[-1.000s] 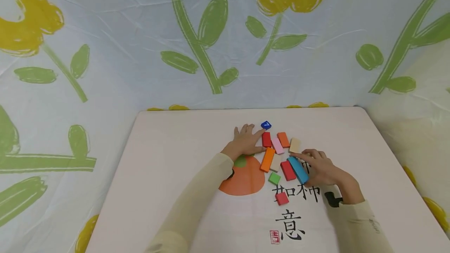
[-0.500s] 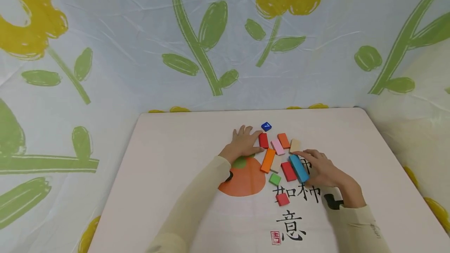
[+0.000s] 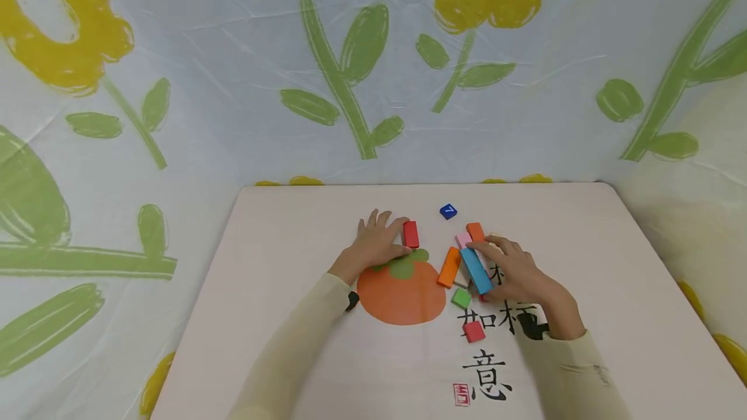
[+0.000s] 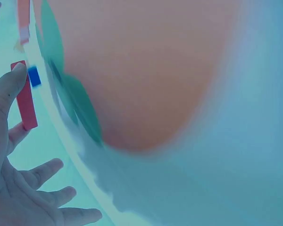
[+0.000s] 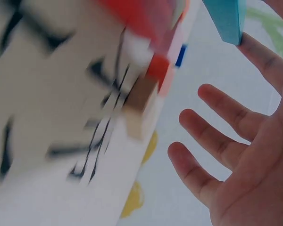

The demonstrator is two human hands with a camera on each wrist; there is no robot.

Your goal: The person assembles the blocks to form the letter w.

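My left hand (image 3: 375, 242) pinches a red rectangular block (image 3: 411, 234) by its ends, between thumb and index finger, just beyond the printed orange fruit. In the left wrist view the other fingers spread away from that block (image 4: 27, 106). Over the block cluster, my right hand (image 3: 519, 275) holds a longer blue block (image 3: 476, 271) between thumb and index finger. The right wrist view has this blue block (image 5: 226, 19) at its top edge, with the remaining fingers extended. Beneath it, another red block (image 3: 483, 297) is mostly hidden.
Around the blue block lie an orange block (image 3: 449, 268), a pink block (image 3: 463, 239), a second orange block (image 3: 475, 232) and a green block (image 3: 462, 298). A small red block (image 3: 474, 331) lies nearer. A dark blue piece marked 7 (image 3: 448, 211) sits farther back on the table.
My left hand has slid the red block left, away from the cluster. My right hand has shifted left with the blue block, which now covers most of the other red block.
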